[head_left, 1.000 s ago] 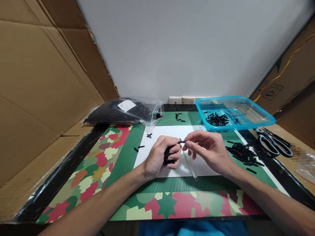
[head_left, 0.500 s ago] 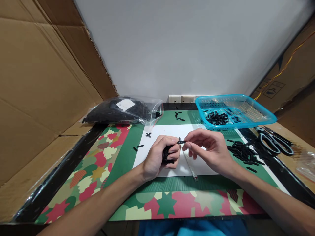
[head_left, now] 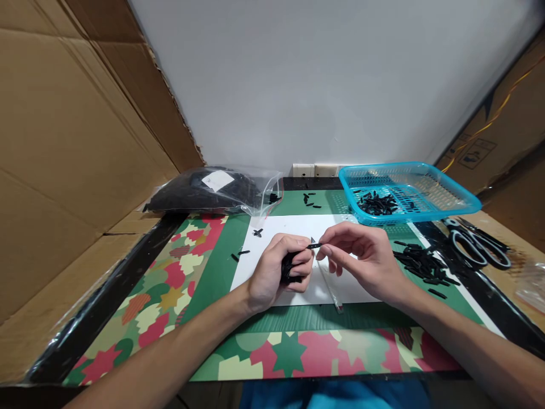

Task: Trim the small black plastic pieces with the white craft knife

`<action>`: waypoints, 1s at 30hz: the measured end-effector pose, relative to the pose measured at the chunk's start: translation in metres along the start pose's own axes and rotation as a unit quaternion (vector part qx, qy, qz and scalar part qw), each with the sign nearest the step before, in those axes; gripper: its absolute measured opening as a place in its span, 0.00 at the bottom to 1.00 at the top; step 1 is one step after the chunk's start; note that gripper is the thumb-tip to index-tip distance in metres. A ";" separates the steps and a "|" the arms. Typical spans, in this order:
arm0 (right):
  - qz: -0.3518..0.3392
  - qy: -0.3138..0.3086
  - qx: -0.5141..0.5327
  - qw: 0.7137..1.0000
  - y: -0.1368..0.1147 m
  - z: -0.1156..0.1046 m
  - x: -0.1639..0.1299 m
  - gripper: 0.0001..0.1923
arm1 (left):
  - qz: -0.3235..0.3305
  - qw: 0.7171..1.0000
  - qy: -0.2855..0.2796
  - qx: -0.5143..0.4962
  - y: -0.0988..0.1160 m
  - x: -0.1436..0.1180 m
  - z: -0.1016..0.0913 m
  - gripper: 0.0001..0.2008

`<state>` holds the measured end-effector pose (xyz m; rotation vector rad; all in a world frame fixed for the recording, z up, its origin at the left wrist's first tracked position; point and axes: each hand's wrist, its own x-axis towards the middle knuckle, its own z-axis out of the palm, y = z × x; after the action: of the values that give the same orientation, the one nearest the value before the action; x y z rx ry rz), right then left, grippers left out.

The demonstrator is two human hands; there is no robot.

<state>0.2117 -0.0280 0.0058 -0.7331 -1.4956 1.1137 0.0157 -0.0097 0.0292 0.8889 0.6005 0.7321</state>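
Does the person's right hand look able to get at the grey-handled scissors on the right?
Probably yes. The right hand pinches a small black piece, but the grey-handled scissors lie uncovered, with only a loose pile of black pieces between.

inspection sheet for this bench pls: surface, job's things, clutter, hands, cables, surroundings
Surface: patterned mat with a white sheet in the middle.
Job's things: small black piece pinched between both hands; bunch of black pieces in the left fist.
Clutter: loose black pieces on the right; blue basket with more inside; bag of black parts; scissors; thin clear rod on the sheet.
Hands: left hand closed on the bunch; right hand pinching the small piece.
Cables: yellow wire along the right cardboard.
Surroundings: cardboard panel on the left, grey wall, wall sockets.
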 end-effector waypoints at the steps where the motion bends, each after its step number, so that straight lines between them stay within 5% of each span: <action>1: 0.001 0.000 0.001 1.000 0.000 0.000 0.000 0.03 | 0.000 1.000 0.000 0.000 0.000 0.000 0.000 0.18; 30: 0.050 -0.038 0.003 0.998 -0.004 0.000 -0.001 0.10 | 0.051 0.998 -0.029 0.035 -0.005 -0.001 -0.007 0.19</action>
<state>0.2120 -0.0300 0.0091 -0.7766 -1.5330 1.2334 0.0116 -0.0091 0.0220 1.0081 0.5358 0.7787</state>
